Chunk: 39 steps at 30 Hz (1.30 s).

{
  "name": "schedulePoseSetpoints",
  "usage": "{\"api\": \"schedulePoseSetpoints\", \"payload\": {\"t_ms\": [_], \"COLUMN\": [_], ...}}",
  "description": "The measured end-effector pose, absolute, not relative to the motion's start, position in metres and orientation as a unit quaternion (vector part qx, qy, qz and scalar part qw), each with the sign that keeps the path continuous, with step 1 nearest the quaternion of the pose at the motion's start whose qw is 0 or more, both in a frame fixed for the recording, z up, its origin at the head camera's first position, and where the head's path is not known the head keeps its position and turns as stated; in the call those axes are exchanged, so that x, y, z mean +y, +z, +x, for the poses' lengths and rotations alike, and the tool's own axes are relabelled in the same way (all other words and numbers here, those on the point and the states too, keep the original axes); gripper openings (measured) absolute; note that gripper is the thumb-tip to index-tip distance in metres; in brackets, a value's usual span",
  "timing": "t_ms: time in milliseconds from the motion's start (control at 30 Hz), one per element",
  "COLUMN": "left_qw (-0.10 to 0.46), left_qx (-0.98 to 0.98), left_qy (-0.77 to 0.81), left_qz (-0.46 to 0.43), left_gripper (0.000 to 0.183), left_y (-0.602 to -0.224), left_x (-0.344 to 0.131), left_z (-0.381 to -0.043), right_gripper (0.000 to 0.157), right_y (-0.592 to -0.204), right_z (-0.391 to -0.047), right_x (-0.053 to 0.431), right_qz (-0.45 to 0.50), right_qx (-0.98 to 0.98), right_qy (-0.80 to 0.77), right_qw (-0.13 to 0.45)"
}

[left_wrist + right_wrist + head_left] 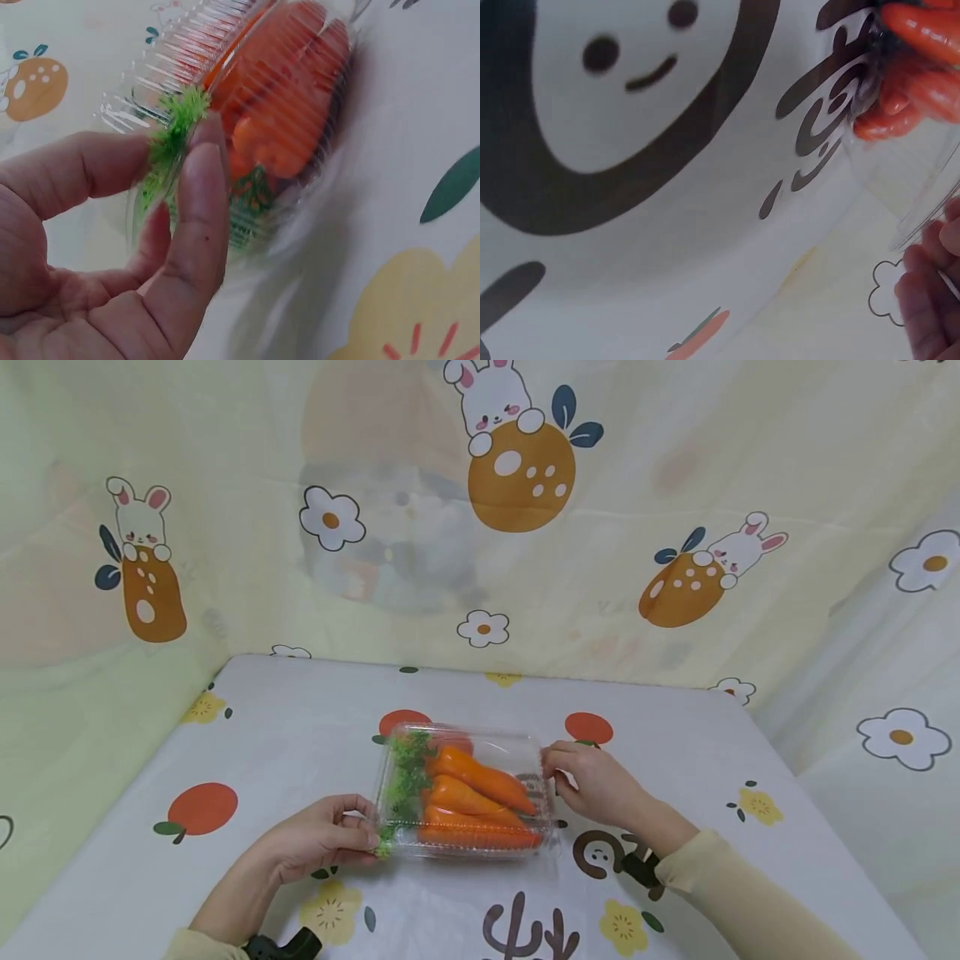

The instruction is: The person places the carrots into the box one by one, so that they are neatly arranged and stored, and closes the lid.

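Note:
A clear plastic clamshell box point(510, 745) with ribbed sides lies on the table between the two hands. Inside it are orange carrots point(468, 817), their leafy green tops point(405, 777) toward the left end. At the near left corner my left hand point(330, 833) pinches the rim; in the left wrist view, green leaves point(176, 124) show between thumb and fingers. My right hand point(596, 783) holds the far right part of the box, its fingertips point(930, 259) at the clear edge in the right wrist view. The lid lies over the carrots; whether it is latched I cannot tell.
A white tablecloth point(300, 727) printed with fruit, flowers and animals covers the table. Behind and beside it hang cream curtains point(420, 635) with rabbit and flower prints. Each wrist wears a black strap device point(285, 945).

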<state>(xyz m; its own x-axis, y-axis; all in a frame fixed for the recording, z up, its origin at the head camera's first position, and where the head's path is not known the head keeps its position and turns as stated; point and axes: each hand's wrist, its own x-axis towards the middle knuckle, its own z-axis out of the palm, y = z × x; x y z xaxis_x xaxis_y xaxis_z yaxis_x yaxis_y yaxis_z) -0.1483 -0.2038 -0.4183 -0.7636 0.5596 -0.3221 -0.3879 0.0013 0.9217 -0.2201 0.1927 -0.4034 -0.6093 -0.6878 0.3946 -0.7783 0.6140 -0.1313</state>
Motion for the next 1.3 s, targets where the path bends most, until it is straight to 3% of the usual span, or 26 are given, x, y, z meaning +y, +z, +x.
{"api": "schedulePoseSetpoints", "payload": {"t_ms": [167, 300, 467, 667, 800, 900, 1100, 1300], "left_qw": [0.325, 0.312, 0.311, 0.334, 0.343, 0.343, 0.340, 0.336], "left_qx": [0.640, 0.650, 0.650, 0.634, 0.630, 0.628, 0.621, 0.617], "left_qy": [0.694, 0.691, 0.693, 0.696, 0.696, 0.697, 0.704, 0.709], "left_qz": [0.056, 0.051, 0.041, 0.041, 0.038, 0.043, 0.051, 0.061], "left_gripper": [0.031, 0.034, 0.036, 0.024, 0.023, 0.022, 0.020, 0.016], "left_y": [-0.418, -0.417, -0.418, -0.418, -0.418, -0.419, -0.422, -0.423], "left_x": [-0.200, -0.199, -0.199, -0.201, -0.202, -0.204, -0.205, -0.205], "left_z": [-0.147, -0.146, -0.145, -0.145, -0.144, -0.144, -0.143, -0.143], "right_gripper": [0.015, 0.013, 0.030, 0.060, 0.068, 0.063, 0.032, 0.034], "right_y": [-0.400, -0.394, -0.385, -0.379, -0.384, -0.389, -0.399, -0.407], "right_z": [-0.209, -0.198, -0.182, -0.162, -0.151, -0.148, -0.146, -0.144], "right_x": [0.193, 0.191, 0.189, 0.190, 0.194, 0.195, 0.199, 0.202], "right_qz": [0.377, 0.335, 0.249, 0.166, 0.107, 0.061, 0.045, 0.071], "right_qx": [-0.906, -0.925, -0.934, -0.877, -0.811, -0.769, -0.715, -0.696], "right_qy": [0.146, 0.165, 0.253, 0.413, 0.516, 0.560, 0.589, 0.595], "right_qw": [0.127, 0.071, -0.045, -0.182, -0.256, -0.301, -0.373, -0.396]}}
